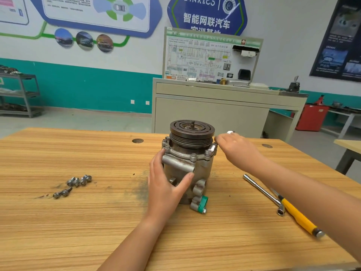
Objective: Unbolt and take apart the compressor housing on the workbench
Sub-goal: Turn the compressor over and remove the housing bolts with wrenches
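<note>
Head: left hand (166, 184) grips compressor (183, 163); right hand (237, 148) beside it, hold unclear; bolts (79, 180), wrench (262, 190) flanking.

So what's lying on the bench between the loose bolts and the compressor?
Nothing but bare bench with a dark smudge, in the head view; the left hand holds the compressor on the side facing the bolts.

The blue sign (207, 14) at 12 o'clock says "LYNK&CO" and, below that, "智能网联汽车". The white board (211, 55) under it has "HV" on it; its other words are too small to read.
</note>
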{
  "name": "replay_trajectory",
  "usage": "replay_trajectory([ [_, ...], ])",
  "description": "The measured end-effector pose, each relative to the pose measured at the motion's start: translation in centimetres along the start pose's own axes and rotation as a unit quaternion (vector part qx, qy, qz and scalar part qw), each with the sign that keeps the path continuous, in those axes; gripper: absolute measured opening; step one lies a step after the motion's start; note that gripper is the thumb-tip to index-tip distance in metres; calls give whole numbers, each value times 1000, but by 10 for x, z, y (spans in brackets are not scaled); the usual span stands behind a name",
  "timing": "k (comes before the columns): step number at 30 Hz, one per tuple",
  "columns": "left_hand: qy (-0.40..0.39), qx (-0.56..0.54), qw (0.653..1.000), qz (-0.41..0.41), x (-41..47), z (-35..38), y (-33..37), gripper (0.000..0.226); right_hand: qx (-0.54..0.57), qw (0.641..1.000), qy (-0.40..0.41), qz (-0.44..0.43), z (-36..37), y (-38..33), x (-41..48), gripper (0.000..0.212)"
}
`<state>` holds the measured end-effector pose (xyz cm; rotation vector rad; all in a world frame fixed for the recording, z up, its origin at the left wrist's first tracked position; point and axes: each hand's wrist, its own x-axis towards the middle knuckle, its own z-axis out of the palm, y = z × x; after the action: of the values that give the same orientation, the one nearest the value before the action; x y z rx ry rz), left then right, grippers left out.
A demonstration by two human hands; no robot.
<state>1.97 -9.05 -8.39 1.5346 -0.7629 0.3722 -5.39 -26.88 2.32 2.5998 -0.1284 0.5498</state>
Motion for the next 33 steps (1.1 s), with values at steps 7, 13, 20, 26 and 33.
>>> replay_trajectory([
  [7, -6, 1, 1000, 5, 0, 0, -2, 77, 251, 901, 273, 225, -21, -2, -43, 35],
  [13, -2, -14, 1000, -14, -1, 1, 3, 79, 75, 981, 42, 173, -55, -31, -78, 44],
  [20, 2, -11, 1000, -18, 0, 1, 3, 80, -58, 979, -114, 162, -63, -46, -66, 59],
  [26, 2, -8, 1000, -14, 0, 1, 2, 81, -111, 979, -149, 83, -69, -53, -58, 70],
  [33, -2, -5, 1000, -22, -2, 0, 5, 80, -209, 950, -230, -26, -35, 4, -56, 34],
])
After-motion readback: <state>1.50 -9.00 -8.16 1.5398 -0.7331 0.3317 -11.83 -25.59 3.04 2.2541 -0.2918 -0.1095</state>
